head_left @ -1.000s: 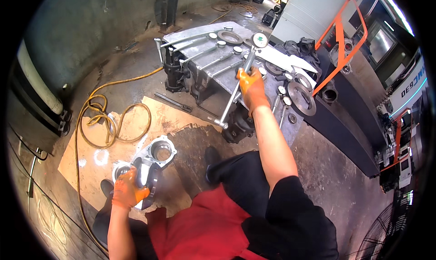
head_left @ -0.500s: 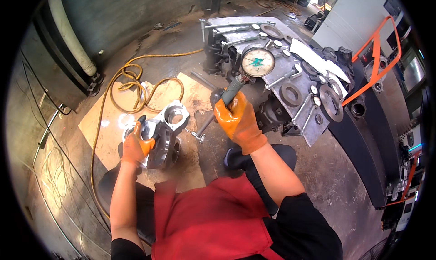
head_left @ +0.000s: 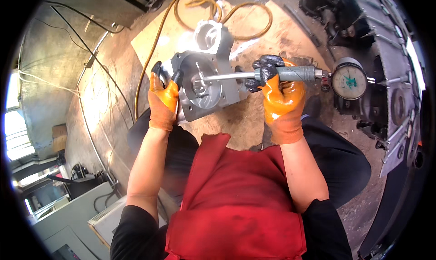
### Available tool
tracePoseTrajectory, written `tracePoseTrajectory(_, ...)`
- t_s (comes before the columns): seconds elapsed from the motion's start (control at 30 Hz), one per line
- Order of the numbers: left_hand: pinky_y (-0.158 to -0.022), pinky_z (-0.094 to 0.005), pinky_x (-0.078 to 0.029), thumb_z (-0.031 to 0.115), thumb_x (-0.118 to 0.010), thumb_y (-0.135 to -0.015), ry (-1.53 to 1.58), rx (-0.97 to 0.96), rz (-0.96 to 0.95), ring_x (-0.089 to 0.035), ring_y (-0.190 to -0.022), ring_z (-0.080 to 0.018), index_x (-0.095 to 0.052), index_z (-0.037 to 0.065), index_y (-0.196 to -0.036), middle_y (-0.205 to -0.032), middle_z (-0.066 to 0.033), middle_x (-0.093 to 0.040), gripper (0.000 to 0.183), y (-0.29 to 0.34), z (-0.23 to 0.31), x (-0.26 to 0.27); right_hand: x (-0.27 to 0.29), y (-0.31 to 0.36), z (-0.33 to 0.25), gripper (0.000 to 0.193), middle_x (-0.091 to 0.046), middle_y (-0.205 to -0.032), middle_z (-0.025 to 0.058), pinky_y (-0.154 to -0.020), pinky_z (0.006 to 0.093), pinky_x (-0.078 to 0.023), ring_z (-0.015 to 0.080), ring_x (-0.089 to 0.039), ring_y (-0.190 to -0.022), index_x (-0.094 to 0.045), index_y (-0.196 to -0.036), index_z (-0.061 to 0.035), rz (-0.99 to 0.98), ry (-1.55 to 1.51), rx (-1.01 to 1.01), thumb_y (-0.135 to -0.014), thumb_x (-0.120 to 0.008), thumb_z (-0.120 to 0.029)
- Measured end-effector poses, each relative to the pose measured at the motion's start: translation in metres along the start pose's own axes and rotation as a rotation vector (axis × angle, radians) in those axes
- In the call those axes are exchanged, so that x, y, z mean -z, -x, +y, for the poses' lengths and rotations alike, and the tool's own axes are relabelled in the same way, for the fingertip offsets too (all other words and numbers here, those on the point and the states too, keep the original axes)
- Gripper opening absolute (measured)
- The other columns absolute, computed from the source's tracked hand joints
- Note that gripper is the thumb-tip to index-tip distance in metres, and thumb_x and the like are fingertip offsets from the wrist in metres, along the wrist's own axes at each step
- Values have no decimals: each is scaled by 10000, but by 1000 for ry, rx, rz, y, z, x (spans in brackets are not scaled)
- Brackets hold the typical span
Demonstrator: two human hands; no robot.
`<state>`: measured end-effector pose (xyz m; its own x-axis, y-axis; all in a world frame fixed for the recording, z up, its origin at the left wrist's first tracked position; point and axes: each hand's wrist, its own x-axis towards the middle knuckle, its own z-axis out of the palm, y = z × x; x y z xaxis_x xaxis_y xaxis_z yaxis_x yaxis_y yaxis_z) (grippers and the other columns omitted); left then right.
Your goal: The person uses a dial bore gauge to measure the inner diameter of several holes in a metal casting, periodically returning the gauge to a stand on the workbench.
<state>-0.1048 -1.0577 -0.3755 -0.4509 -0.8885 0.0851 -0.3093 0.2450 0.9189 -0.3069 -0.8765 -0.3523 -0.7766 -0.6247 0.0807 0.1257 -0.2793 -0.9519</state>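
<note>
A silver cast metal housing stands in front of me, with a wide round bore facing up towards me and a smaller ring-shaped opening at its far end. My left hand, in an orange glove with black fingertips, grips the housing's left edge between thumb and fingers. In my right hand, gloved alike, is a dial bore gauge, held by its grey handle. It lies nearly level, its round dial to the right. Its thin rod points left, and the measuring head is at the wide bore; whether it touches the wall I cannot tell.
Under the housing lies a tan board. A yellow hose loops across it. On the right stands a metal table with gauges and rings. Thin cables trail over the floor at left; a grey cabinet is at lower left.
My right hand has brought the bore gauge from beside the table to the housing and tipped it level, rod into the bore. My left hand stays on the housing. The view has swung left and down.
</note>
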Motion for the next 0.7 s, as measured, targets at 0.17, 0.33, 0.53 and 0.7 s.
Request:
tracePoseTrajectory(0.17,-885,-248,-478,12,-625,-939,214,-21,24,-576,-1028,-132,-420,-61,-1388,-1183,-91,-580,499,5,4,4,-30,4,62,197,-663,-853,40,-627,242,-497,101,-625,-716,-635,-1077,0,-23,-25,-56,-880,-633,-3)
tracePoseTrajectory(0.33,-941,-289,-471,126,-579,-994,63,170,55,-593,-1051,-148,-456,-23,-1395,-1162,-75,-615,445,1,17,1,-50,6,100,187,-678,-808,48,-604,273,-511,132,-654,-684,-640,-1024,-11,-35,-70,-154,-842,-681,-26)
tracePoseTrajectory(0.53,-725,-244,-439,354,-552,-1011,-117,256,109,-557,-817,-88,-601,36,-1230,-936,-27,-621,390,-6,30,-9,-62,6,133,241,-691,-834,57,-606,278,-526,138,-668,-681,-624,-1070,-7,-23,10,-155,-846,-701,-48)
tracePoseTrajectory(0.7,-668,-220,-441,351,-564,-1006,-19,404,246,-569,-751,-77,-604,49,-1227,-899,-17,-634,376,-9,29,-14,-64,8,137,260,-693,-844,63,-608,276,-527,138,-665,-676,-608,-1089,8,-92,3,-231,-851,-698,-40)
